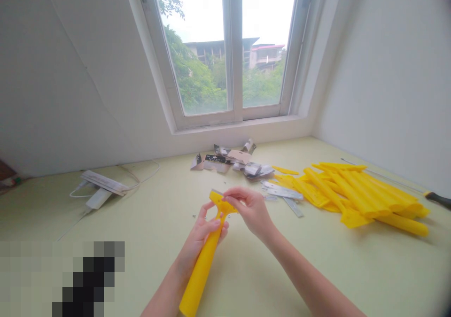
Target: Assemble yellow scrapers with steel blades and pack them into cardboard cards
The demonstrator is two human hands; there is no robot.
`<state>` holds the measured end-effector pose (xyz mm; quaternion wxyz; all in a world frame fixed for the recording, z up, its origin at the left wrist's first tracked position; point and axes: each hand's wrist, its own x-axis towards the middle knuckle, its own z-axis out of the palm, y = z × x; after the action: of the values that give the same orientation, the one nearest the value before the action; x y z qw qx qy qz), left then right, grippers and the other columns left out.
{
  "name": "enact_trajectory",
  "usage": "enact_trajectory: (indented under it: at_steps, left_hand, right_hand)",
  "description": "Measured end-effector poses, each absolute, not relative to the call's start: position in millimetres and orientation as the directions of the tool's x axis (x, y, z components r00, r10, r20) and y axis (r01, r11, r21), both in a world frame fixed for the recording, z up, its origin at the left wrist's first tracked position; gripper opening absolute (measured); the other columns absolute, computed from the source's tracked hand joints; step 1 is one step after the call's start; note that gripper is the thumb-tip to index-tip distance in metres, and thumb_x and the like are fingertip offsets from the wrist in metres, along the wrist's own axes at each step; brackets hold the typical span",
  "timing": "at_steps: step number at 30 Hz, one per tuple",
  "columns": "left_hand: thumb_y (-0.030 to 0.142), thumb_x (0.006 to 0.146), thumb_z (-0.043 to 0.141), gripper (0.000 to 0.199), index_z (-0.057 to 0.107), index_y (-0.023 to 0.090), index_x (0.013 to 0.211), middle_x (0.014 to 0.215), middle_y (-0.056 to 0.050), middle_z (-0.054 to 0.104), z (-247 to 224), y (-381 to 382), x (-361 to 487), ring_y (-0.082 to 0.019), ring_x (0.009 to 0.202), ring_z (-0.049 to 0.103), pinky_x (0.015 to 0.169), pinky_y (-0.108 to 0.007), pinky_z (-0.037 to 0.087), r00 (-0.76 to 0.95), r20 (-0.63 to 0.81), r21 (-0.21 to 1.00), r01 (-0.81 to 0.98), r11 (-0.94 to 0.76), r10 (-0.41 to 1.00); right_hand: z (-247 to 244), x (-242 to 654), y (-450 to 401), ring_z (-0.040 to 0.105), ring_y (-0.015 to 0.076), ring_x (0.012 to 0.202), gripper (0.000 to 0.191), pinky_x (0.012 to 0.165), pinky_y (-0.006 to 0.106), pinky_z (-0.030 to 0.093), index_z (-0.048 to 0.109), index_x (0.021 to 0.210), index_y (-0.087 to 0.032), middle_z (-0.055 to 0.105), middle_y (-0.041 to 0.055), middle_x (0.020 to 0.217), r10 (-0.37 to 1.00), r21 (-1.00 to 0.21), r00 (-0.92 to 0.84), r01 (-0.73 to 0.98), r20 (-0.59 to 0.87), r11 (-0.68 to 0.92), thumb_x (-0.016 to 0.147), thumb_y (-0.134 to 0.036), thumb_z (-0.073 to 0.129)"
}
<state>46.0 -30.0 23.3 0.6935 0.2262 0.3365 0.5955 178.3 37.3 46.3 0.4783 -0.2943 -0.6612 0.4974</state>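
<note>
A yellow plastic scraper [205, 268] with a long handle and a wide flat head runs up from the bottom of the view. My left hand [203, 233] is wrapped around it just below the head. My right hand [251, 209] pinches the head's top edge between thumb and fingers, and anything small in that pinch is hidden. Tiny metal screws [229, 216] lie on the table close to both hands. Nearest my right hand are flat silver metal strips [284, 192].
A heap of yellow scraper handles [362, 195] fills the right side of the pale green table [246, 270]. Torn packaging cards [225, 161] lie at the back, a screwdriver [435, 199] at the right, and white cable with a white box [100, 188] at the left.
</note>
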Motion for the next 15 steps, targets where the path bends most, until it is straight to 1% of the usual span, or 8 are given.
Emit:
enact_trajectory:
  at_steps: [3,6,10,15]
  left_hand:
    - [0.012,0.063,0.068,0.052,0.04,0.028,0.104,0.086,0.001,0.058,23.0,-29.7,46.3,-0.005,0.066,0.058,0.068,-0.017,0.045,0.068,-0.19,0.715,-0.674,0.185,0.979]
    - [0.012,0.063,0.068,0.054,0.038,0.028,0.105,0.086,0.001,0.059,22.3,-28.9,46.2,-0.006,0.067,0.059,0.067,-0.017,0.046,0.077,-0.199,0.711,-0.675,0.198,0.977]
    - [0.012,0.064,0.068,0.054,0.038,0.028,0.106,0.086,0.0,0.059,21.7,-28.6,46.0,-0.006,0.068,0.059,0.067,-0.017,0.046,0.087,-0.222,0.705,-0.673,0.222,0.971]
    - [0.013,0.063,0.068,0.051,0.041,0.028,0.104,0.085,0.0,0.059,21.1,-28.9,46.3,-0.006,0.07,0.059,0.069,-0.018,0.045,0.093,-0.218,0.714,-0.664,0.223,0.972]
  right_hand:
    - [44.5,176.9,36.3,0.056,0.0163,0.07,0.009,0.066,0.03,0.046,0.065,0.075,-0.021,0.062,0.0022,0.071,0.838,-0.889,-0.346,0.02,0.423,0.457,0.074,-0.024,0.056]
    - [42.1,174.9,36.1,0.053,0.0169,0.077,0.009,0.067,0.029,0.044,0.066,0.073,-0.022,0.058,0.0028,0.075,0.812,-0.849,-0.342,0.07,0.473,0.523,0.073,-0.022,0.057]
    - [40.4,172.8,35.5,0.052,0.0161,0.078,0.01,0.065,0.027,0.044,0.067,0.073,-0.022,0.052,0.0028,0.078,0.822,-0.86,-0.334,0.06,0.461,0.507,0.073,-0.02,0.057]
    - [41.0,172.4,34.5,0.052,0.0167,0.078,0.009,0.063,0.027,0.045,0.066,0.071,-0.022,0.053,0.0027,0.076,0.833,-0.872,-0.328,0.051,0.446,0.487,0.073,-0.022,0.057]
